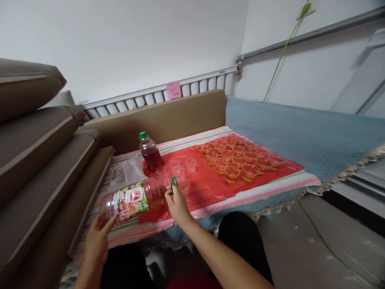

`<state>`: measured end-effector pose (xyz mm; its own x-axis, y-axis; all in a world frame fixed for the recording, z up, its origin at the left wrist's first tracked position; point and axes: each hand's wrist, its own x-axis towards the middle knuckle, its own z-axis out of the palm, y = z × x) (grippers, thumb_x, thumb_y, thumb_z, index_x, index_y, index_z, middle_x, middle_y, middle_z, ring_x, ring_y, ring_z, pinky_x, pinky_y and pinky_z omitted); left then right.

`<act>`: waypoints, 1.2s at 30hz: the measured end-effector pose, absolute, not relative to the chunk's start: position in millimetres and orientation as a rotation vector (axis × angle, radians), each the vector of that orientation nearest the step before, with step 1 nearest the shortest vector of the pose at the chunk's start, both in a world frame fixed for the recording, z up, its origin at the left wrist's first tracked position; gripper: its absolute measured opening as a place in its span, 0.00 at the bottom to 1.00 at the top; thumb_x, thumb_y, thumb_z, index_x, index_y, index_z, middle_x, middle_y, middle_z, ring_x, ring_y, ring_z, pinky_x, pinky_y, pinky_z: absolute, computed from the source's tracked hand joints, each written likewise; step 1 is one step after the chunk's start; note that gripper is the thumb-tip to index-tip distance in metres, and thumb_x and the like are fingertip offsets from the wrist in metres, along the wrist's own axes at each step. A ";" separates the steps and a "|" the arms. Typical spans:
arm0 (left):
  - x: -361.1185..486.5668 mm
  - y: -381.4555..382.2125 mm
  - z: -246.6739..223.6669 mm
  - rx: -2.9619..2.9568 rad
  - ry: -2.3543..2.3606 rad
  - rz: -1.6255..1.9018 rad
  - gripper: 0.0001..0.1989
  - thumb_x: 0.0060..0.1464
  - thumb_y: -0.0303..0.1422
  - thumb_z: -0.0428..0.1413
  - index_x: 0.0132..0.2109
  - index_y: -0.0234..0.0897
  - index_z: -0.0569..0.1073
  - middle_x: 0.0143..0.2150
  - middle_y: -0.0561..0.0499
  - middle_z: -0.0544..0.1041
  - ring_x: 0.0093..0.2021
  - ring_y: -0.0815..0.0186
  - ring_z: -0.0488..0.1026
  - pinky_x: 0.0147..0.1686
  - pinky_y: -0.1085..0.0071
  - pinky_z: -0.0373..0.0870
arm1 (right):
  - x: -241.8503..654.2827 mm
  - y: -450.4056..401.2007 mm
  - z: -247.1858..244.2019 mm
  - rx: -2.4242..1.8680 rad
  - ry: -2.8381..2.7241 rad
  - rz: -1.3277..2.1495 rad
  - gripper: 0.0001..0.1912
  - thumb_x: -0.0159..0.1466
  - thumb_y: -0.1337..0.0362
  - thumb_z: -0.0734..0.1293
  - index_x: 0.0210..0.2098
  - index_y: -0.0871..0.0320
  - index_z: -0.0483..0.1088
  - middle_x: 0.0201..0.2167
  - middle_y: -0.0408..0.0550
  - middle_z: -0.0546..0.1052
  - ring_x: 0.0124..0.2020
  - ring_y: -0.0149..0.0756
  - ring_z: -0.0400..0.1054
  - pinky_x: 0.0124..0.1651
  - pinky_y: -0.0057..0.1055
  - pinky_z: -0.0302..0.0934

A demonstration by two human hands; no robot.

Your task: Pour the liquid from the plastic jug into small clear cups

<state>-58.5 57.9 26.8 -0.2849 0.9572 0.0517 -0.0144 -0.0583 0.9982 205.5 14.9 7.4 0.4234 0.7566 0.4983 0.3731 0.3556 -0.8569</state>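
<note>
A large clear bottle (132, 202) with a fruit label is tilted nearly flat over the front left of the red sheet. My left hand (100, 230) supports its base, fingers wrapped under it. At the neck, my right hand (177, 202) is closed by the green handle ring. The bottle's mouth points toward several clear cups (191, 165) on the red sheet; whether liquid flows is too unclear to tell. Behind them stands an upright bottle of dark red liquid (152, 154) with a green cap. To the right, rows of cups (232, 173) hold yellow liquid.
Grey-brown cushions (39, 160) are stacked at the left. A plastic bag (126, 173) lies beside the upright bottle. A brown board (168, 116) and a blue-covered backrest (288, 128) border the surface. A pink note (173, 90) hangs on the radiator (126, 105).
</note>
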 end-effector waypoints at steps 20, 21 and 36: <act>-49.4 59.6 42.4 1.152 1.457 1.499 0.33 0.28 0.39 0.70 0.46 0.38 0.74 0.39 0.52 0.76 0.44 0.58 0.72 0.55 0.56 0.62 | 206.2 21.5 0.7 -1.263 -1.122 0.331 0.07 0.60 0.69 0.59 0.37 0.55 0.66 0.36 0.50 0.75 0.40 0.39 0.71 0.47 0.39 0.66; -49.3 59.8 42.8 1.155 1.454 1.499 0.33 0.28 0.39 0.70 0.46 0.38 0.74 0.39 0.52 0.76 0.43 0.59 0.72 0.55 0.56 0.62 | 206.2 21.6 1.0 -1.264 -1.119 0.332 0.08 0.60 0.69 0.59 0.37 0.56 0.66 0.37 0.50 0.75 0.39 0.39 0.71 0.46 0.39 0.66; -48.7 63.5 46.0 1.159 1.419 1.493 0.31 0.29 0.38 0.71 0.46 0.39 0.74 0.40 0.53 0.76 0.43 0.64 0.72 0.55 0.62 0.63 | 208.7 22.7 0.5 -1.264 -1.096 0.381 0.06 0.60 0.68 0.59 0.36 0.55 0.65 0.36 0.49 0.75 0.39 0.39 0.71 0.45 0.37 0.66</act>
